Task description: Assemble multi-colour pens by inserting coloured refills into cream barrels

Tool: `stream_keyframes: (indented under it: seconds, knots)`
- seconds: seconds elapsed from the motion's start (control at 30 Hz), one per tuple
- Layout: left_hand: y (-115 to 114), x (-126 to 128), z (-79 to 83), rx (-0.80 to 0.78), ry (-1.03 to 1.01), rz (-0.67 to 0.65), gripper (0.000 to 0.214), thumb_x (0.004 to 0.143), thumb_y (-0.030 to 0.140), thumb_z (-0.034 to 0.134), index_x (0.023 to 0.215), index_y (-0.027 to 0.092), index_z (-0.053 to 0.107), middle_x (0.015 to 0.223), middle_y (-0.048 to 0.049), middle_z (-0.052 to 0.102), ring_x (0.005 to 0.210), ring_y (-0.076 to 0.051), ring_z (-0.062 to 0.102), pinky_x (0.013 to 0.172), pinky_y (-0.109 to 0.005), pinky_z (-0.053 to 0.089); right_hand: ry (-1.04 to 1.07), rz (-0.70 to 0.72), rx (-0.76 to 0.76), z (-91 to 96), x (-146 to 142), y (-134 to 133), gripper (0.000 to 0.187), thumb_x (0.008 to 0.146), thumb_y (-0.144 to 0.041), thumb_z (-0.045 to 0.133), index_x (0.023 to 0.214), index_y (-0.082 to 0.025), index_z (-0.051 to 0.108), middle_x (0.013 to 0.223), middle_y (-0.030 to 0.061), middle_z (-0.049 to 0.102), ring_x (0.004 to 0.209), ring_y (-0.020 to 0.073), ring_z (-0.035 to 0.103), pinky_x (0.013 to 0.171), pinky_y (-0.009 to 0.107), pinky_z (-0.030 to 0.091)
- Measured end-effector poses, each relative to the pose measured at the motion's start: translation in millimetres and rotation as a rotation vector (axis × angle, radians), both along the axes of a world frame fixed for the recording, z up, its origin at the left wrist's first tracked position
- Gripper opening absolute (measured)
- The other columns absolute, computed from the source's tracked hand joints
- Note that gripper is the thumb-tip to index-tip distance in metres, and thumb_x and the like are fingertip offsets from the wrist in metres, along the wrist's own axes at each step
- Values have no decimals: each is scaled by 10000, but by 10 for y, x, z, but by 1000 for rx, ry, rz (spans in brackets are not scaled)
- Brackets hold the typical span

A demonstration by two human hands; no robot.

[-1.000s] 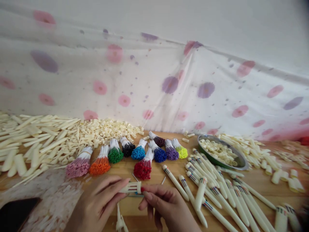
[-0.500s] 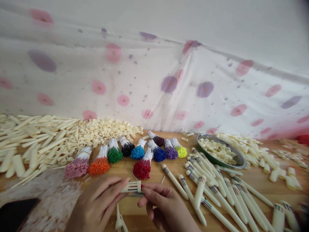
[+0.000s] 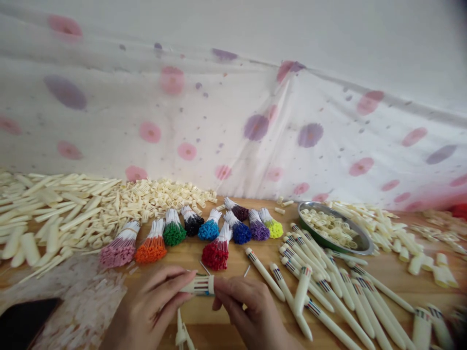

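My left hand (image 3: 155, 299) is closed round a cream slotted pen barrel (image 3: 203, 285), held level with its slotted end to the right. A bit of blue shows in a lower slot and a dark line in others. At that right end, my right hand (image 3: 248, 301) presses thumb and fingertips together against the rim; whatever lies between them is hidden. Just beyond the hands lie a bundle of red-tipped refills (image 3: 216, 253) and an orange-tipped bundle (image 3: 151, 245). Below the barrel, small cream pointed pieces (image 3: 181, 333) rest on the wooden table (image 3: 209, 316).
Refill bundles in several colours (image 3: 209, 228) stand in a row. Assembled multicolour pens (image 3: 328, 291) lie at right, near a metal bowl (image 3: 365, 250) of cream rings. Left are heaped cream parts (image 3: 83, 199), clear plastic pieces (image 3: 80, 296) and a dark phone (image 3: 27, 318). Flowered plastic sheeting (image 3: 219, 126) covers the wall.
The slotted barrel has turned slightly, and blue now shows in a lower slot. My right fingers have closed in at its end, where a red tip showed earlier.
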State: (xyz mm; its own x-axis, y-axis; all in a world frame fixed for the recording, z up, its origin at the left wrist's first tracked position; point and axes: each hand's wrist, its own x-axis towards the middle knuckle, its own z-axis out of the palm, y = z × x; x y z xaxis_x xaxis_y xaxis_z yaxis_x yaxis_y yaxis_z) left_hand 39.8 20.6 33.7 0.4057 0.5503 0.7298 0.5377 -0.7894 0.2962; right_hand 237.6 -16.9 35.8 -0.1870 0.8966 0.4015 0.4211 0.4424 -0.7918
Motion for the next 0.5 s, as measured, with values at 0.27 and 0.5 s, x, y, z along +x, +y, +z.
stream_keyframes:
  seconds: [0.27,0.5]
  knots:
    - [-26,-7,32,103,80,34,241,905,302,475,1049,222,651,881,-29,703,781,-139,685,702,-191,553,512,133,-701,62,-12,-19,596,701,-614,617,1043,-130,672,494,-31,532,331,16,309,327,141,231]
    - [-83,0,32,66,72,18,232,913,286,463,1053,224,638,882,-25,703,784,-127,684,699,-169,550,541,73,-703,-7,-56,-45,623,644,-651,637,956,-113,677,417,-65,468,316,19,325,342,148,234]
